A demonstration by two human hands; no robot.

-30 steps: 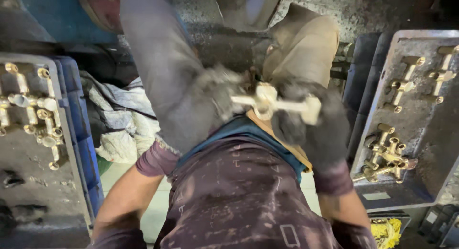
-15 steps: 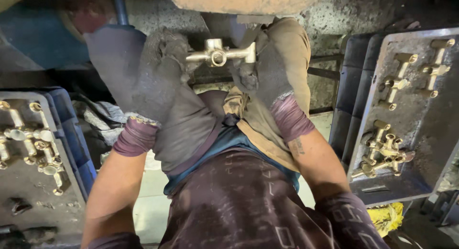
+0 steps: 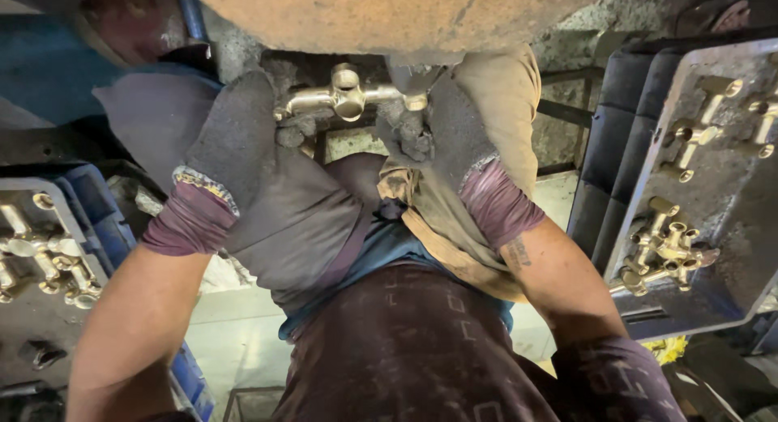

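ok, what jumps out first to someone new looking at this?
The brass tap fitting, top centre, gripped at both ends by the gloved left hand and right hand, right under a big orange-brown wheel. More brass fittings lie on grey trays at far left and right.

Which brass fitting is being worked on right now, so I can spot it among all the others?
Find the big rusty-orange wheel at top centre. Just beneath it, the gloved left hand and right hand hold one cross-shaped brass fitting by its ends. Unlike the others, it isn't lying on a side tray.
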